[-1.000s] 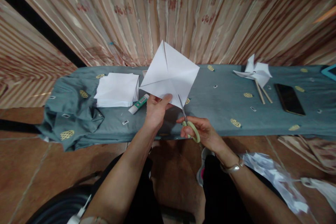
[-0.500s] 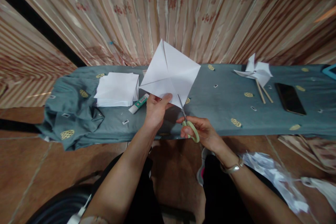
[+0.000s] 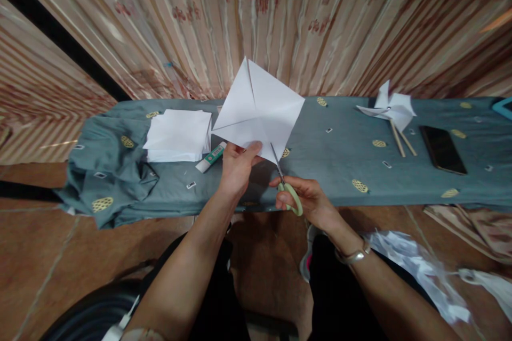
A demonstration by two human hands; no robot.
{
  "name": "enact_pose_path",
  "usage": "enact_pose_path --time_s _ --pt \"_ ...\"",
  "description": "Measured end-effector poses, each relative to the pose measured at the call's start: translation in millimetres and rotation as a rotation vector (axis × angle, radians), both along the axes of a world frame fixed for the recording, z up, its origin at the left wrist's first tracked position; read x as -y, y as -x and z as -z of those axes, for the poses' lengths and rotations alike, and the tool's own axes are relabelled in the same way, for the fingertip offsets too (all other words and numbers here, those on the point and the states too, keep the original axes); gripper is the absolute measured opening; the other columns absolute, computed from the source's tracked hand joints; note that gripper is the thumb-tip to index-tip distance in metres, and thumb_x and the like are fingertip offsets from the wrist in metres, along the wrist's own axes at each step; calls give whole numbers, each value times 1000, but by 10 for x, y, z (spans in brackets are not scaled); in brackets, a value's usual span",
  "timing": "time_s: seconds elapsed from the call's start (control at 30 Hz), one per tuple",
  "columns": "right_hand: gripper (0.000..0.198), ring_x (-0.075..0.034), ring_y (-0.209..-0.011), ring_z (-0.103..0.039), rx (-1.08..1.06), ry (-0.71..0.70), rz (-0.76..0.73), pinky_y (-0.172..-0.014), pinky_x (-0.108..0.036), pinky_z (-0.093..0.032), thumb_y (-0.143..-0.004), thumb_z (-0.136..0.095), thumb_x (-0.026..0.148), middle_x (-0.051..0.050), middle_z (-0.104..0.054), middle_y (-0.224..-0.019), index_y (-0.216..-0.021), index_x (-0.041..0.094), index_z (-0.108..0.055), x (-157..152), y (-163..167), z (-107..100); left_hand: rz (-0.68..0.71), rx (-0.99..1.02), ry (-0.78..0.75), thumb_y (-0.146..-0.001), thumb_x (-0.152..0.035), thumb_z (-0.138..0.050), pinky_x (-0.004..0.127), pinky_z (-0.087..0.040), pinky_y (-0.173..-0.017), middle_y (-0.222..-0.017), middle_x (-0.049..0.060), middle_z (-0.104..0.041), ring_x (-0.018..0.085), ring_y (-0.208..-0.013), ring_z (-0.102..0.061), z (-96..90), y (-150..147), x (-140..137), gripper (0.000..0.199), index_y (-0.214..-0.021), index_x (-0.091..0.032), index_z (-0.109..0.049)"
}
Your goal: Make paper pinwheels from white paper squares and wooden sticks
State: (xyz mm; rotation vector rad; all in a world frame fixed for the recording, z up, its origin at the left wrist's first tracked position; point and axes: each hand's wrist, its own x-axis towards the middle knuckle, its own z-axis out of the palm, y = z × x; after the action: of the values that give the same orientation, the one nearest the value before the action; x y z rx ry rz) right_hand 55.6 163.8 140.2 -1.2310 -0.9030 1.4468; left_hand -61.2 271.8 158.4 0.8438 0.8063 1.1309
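A square sheet of white paper [image 3: 276, 98] is held up over the table, one corner toward me, with slits running in from its far and left corners. My left hand [image 3: 238, 165] pinches its near edge, thumb on top. My right hand [image 3: 306, 197] grips scissors [image 3: 294, 198] by their pale green handles. Their blades lie at the paper's near corner, one of them showing on top of the sheet. Left of the paper are a stack of white paper [image 3: 176, 136] and a green and white glue stick [image 3: 211, 157].
A grey-green cloth with pineapple prints [image 3: 340, 160] covers the long narrow table. On its right side lie a paper pinwheel [image 3: 394, 109] with wooden sticks [image 3: 397, 138] and a black phone [image 3: 442, 150]. Behind hangs a patterned curtain [image 3: 272, 21]. A plastic bag [image 3: 420, 269] lies on the floor.
Almost nothing differs. The paper's far corner has shifted very slightly up and left; both hands keep their grip, and the scissors stay at the near corner.
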Motion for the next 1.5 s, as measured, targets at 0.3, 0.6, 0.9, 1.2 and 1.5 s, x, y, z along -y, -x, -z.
enact_pose_path --time_s 0.3,0.6,0.9,1.2,1.5 --pt "39 -7 -48 -54 -12 21 4 -48 -22 -46 -63 -82 46 4 -61 -59 -86 18 -66 -3 15 -18 11 30 -8 -59 -22 -74 29 -54 -65 -81 -1 -67 16 -71 -64 8 5 -4 33 -89 -22 -61" --pt "42 -7 -45 -52 -22 33 48 -45 -22 -44 -58 -83 49 4 -60 -56 -80 18 -66 -16 39 -21 -3 -1 8 -57 -24 -75 28 -54 -62 -83 0 -66 15 -71 -63 14 8 -10 36 -90 -21 -61" --pt "45 -7 -45 -51 -14 47 57 -45 -22 -42 -56 -84 52 4 -60 -54 -79 18 -66 -18 47 -38 -5 -34 2 -56 -26 -75 26 -54 -61 -79 0 -64 13 -68 -61 17 3 -10 30 -81 -18 -60" --pt "44 -8 -49 -53 97 -27 1 -48 -22 -44 -66 -75 58 2 -62 -58 -84 18 -66 2 17 -38 -18 -67 -15 -56 -28 -76 25 -52 -59 -81 0 -66 14 -71 -61 58 -8 2 31 -80 -19 -59" --pt "45 -9 -51 -55 94 -25 36 -50 -22 -45 -67 -74 58 1 -63 -60 -86 18 -66 -13 -6 -2 -3 -112 -1 -56 -26 -76 25 -50 -53 -74 -3 -62 13 -63 -58 71 -58 73 30 -80 -19 -59"
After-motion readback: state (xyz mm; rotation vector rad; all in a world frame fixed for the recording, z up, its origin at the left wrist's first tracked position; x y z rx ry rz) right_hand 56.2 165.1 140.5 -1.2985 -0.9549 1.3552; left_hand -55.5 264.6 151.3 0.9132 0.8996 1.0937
